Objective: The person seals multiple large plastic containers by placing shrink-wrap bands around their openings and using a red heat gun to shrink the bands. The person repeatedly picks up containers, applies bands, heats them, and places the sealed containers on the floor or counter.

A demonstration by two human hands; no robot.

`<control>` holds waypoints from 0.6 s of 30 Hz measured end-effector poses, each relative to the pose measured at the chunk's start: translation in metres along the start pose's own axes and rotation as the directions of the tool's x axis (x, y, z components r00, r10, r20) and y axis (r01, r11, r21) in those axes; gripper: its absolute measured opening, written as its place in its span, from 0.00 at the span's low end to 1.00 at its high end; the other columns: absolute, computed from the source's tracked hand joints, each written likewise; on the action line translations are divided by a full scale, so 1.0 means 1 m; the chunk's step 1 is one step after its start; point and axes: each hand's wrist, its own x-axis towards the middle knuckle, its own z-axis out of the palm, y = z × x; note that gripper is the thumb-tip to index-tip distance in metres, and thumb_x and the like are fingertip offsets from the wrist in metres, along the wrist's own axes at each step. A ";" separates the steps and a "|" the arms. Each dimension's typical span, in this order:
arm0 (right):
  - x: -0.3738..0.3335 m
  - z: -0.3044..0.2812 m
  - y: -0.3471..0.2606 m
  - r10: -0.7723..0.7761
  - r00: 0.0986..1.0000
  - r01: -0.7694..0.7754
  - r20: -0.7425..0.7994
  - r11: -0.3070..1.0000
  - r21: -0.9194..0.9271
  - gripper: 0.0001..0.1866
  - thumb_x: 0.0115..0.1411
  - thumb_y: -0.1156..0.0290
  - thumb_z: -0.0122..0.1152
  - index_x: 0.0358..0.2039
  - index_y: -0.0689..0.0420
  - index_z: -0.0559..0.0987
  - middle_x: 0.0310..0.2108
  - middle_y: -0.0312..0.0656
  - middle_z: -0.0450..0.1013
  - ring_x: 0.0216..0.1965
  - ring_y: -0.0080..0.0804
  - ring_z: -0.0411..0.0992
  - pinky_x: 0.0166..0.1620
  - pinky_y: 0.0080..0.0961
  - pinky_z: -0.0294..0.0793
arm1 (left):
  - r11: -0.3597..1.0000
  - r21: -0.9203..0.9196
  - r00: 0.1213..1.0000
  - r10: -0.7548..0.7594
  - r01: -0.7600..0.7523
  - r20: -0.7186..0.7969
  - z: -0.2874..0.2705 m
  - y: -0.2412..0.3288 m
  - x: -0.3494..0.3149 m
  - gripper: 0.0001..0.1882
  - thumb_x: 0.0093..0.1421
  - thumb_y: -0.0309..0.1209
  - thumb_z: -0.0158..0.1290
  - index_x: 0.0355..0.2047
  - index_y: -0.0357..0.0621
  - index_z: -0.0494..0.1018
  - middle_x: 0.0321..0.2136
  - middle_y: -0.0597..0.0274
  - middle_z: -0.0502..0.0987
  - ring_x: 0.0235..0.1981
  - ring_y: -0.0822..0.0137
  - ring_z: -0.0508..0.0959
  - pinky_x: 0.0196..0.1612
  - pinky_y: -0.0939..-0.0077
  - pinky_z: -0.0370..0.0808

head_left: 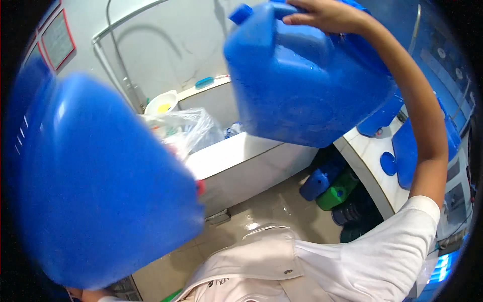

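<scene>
My right hand (322, 15) is raised at the top, its fingers closed over the handle of a blue plastic jerrycan (312, 95). That jerrycan hangs tilted in the air, its blue cap toward the upper left. A second large blue jerrycan (100, 176), slightly blurred, fills the left side close to me. Only a bit of my left hand (78, 292) shows at the lower left, just under this second jerrycan's bottom edge. Its fingers are hidden, so its grip cannot be made out.
A white-walled trough (251, 176) holds a clear plastic bag (198, 131); a white bowl (163, 102) stands behind it. On the right, a white counter (365, 161) carries more blue containers (407, 146). Blue and green jerrycans (334, 194) stand below it on the wet tiled floor (271, 221).
</scene>
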 end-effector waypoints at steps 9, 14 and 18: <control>0.018 0.083 0.188 0.337 0.933 -0.343 0.128 0.939 0.033 0.26 0.60 0.49 0.47 0.38 0.64 0.70 0.33 0.54 0.70 0.33 0.42 0.73 0.32 0.36 0.71 | 0.775 -0.558 0.950 0.180 -0.296 -0.255 0.218 0.101 0.204 0.12 0.49 0.24 0.47 0.36 0.35 0.70 0.39 0.55 0.71 0.45 0.61 0.70 0.47 0.70 0.67; 0.063 0.145 0.259 0.257 0.962 -0.253 0.086 0.966 -0.062 0.32 0.59 0.45 0.46 0.37 0.68 0.72 0.36 0.58 0.72 0.37 0.50 0.72 0.40 0.41 0.69 | 0.668 -0.678 0.951 0.189 -0.307 -0.244 0.330 0.201 0.283 0.15 0.48 0.31 0.56 0.39 0.53 0.76 0.47 0.60 0.70 0.55 0.54 0.64 0.58 0.43 0.50; 0.118 0.157 0.240 0.416 0.891 -0.428 0.180 0.903 0.030 0.32 0.60 0.46 0.45 0.37 0.70 0.72 0.33 0.56 0.73 0.29 0.47 0.74 0.34 0.41 0.71 | 0.604 -0.772 0.980 0.110 -0.199 -0.166 0.385 0.240 0.301 0.12 0.45 0.35 0.60 0.32 0.55 0.76 0.49 0.66 0.70 0.61 0.54 0.55 0.57 0.29 0.35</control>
